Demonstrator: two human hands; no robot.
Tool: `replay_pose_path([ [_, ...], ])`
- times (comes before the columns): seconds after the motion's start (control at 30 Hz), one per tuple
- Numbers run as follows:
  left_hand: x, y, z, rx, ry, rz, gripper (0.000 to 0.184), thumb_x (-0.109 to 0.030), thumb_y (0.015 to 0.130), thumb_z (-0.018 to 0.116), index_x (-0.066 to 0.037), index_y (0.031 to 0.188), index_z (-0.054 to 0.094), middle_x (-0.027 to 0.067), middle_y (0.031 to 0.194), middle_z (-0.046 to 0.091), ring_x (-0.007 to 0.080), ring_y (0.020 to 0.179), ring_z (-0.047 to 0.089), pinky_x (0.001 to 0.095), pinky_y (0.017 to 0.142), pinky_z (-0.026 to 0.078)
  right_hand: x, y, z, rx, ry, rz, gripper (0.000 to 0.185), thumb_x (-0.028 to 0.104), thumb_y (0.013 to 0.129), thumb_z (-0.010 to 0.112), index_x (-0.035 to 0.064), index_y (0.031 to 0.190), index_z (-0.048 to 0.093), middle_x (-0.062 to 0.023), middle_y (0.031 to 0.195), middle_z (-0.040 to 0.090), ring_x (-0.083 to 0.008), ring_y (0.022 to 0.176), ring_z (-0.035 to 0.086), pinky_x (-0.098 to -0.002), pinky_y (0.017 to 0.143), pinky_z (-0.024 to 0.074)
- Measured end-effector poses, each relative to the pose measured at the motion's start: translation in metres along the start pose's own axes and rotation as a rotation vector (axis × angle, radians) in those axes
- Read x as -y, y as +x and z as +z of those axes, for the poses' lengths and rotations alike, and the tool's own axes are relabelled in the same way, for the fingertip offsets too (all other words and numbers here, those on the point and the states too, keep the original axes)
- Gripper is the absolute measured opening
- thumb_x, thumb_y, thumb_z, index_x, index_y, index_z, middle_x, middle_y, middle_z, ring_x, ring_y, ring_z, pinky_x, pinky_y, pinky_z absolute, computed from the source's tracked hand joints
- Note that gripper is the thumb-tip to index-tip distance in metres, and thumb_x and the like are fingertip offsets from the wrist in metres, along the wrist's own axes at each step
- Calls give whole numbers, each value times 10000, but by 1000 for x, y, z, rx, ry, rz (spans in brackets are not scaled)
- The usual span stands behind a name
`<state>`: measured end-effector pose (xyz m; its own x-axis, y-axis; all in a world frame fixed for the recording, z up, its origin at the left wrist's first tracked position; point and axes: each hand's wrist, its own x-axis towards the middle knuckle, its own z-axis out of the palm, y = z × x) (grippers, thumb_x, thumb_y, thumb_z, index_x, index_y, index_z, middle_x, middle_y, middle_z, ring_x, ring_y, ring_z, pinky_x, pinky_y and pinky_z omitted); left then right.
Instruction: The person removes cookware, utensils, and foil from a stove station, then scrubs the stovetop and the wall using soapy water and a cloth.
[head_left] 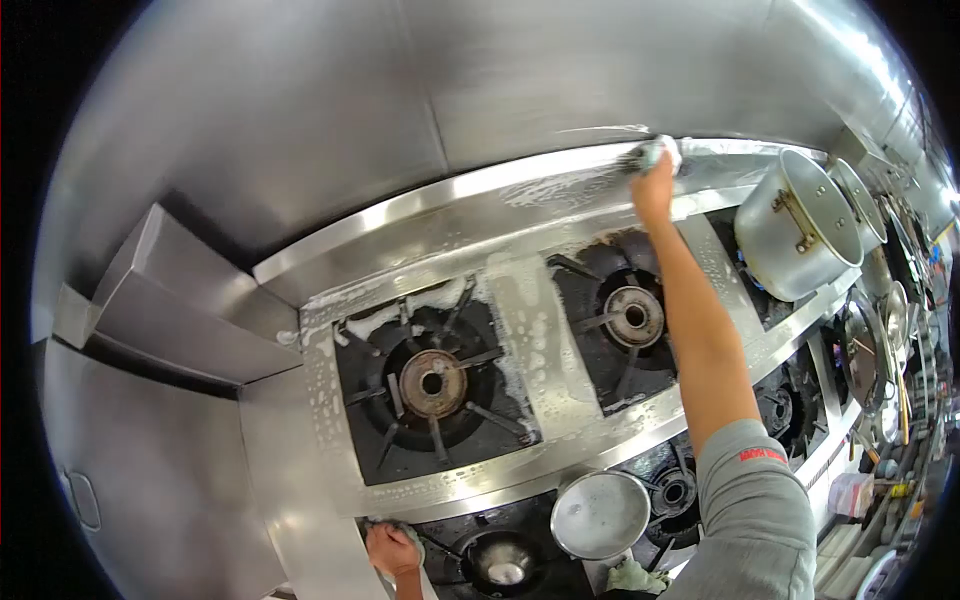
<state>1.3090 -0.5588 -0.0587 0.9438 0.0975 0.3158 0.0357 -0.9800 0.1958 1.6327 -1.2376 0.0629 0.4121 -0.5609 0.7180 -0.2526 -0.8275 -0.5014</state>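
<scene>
A steel wall (300,120) spanned the upper half of the view from ten to two o'clock. Below it the stove (540,370) filled the middle and ran out towards four, its steel spotted with suds. The back ledge (590,185) crossed above the burners, streaked with foam towards one o'clock. Near the centre, towards seven, sat the left rear burner (433,383); the right rear burner (633,316) lay at three. A tall metal pot (775,240) stood at half past two, and the grey sleeve (755,510) of the right arm came in from four. At five o'clock a round metal bowl (601,474) held something whitish.

The right hand (655,184) was at two o'clock, its fingers seemingly curled round a pale, foamy cloth (660,152); blur and foam hid the fingertips. The cloth lay at twelve to one o'clock from the knuckles, at the ledge's upper edge.

The left hand (393,550) was between six and seven o'clock, at the stove's near left corner, fingers bent and gathered over a dark green pad (413,541). The pad lay beneath them, showing at eleven and two o'clock of the hand.
</scene>
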Motion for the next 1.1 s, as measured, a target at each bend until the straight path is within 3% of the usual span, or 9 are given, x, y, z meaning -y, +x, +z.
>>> replay_pose_path([
  [0.13,-4,1,-5,57,17,-51,226,-212,878,436,-34,792,546,188,805,556,414,806,549,515,697,439,79,-23,6,160,377,633,537,56,805,577,-70,1306,427,-249,1303,487,-383,1173,504,-446,1013,377],
  [0.23,-1,1,-4,76,20,-35,219,-219,868,442,-42,799,551,177,815,567,405,807,554,513,695,439,182,-119,83,688,-943,-254,276,228,942,487,52,1022,685,-101,937,682,-299,886,630,-483,928,418],
  [0.27,-5,3,-9,102,9,-77,217,-231,856,451,-46,796,547,162,813,570,393,806,559,506,686,442,256,-151,65,759,-864,-435,260,262,940,536,75,954,716,-93,857,686,-288,788,638,-468,934,415],
  [0.37,-1,1,-3,0,-63,-32,189,-215,834,470,-46,775,532,174,779,542,397,748,540,517,638,426,328,-215,56,630,2,-443,283,267,929,552,40,1061,657,-127,932,675,-281,843,631,-451,903,445],
  [0.5,4,-1,0,3,-50,-38,171,-203,834,486,-51,778,541,154,784,552,388,777,548,503,664,436,198,-182,141,736,-800,-396,405,275,914,575,-7,1204,578,-172,1032,660,-272,918,622,-428,863,486],
  [0.57,4,0,0,-6,-29,-34,143,-179,822,499,-52,778,546,153,771,546,387,762,542,499,656,435,165,-116,40,150,502,737,688,133,870,569,-5,1451,227,-164,989,624,-209,812,614,-398,672,498],
  [0.7,-1,5,-8,-7,-88,-38,134,-173,812,504,-52,774,546,149,776,548,382,759,543,496,646,438,182,-84,-5,81,304,644,736,22,838,508,32,1478,144,-333,1223,523,-459,1027,585,-482,833,470],
  [0.9,4,6,-6,21,-101,-36,96,-163,779,518,-75,752,546,127,781,551,362,747,544,482,625,444,237,-141,16,833,183,-540,660,1,856,471,210,1458,299,-231,1476,322,-425,1156,537,-473,900,501],
  [1.1,11,4,-2,-5,-133,-14,71,-159,764,538,-89,746,540,120,771,543,345,727,542,459,625,448,210,-102,30,703,-387,-1667,656,137,913,483,177,1503,199,-52,1543,273,-208,1411,274,-435,1149,242],
])
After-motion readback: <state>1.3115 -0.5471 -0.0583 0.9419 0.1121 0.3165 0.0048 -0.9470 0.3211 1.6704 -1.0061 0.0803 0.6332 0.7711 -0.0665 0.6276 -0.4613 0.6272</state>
